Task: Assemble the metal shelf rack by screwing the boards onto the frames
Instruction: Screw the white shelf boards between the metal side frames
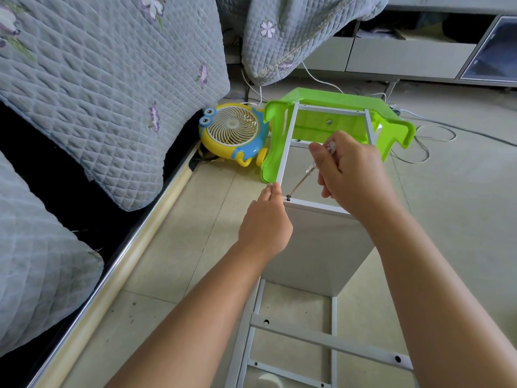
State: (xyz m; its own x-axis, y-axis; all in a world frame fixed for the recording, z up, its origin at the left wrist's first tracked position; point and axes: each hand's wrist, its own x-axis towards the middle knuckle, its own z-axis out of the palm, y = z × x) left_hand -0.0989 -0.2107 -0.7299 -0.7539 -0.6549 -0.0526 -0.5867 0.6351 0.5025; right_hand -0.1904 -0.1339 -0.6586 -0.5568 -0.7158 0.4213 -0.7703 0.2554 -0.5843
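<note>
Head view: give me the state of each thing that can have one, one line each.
Right hand: grips the screwdriver.
Screwdriver: tilted, tip on the screw.
Screw: at the board's top left corner, head still showing.
Left hand: fingertips at the frame beside the screw.
Board: white, lying on the frame.
Frame: on the floor, far end propped on the stool.
Green stool: tipped on its side.
Fan: blades look still.

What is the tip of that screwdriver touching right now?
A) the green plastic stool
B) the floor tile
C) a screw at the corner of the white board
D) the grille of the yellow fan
C: the right hand holds the screwdriver slanting down so its tip meets the dark screw at the corner of the white board, next to the left hand at the frame.
</note>
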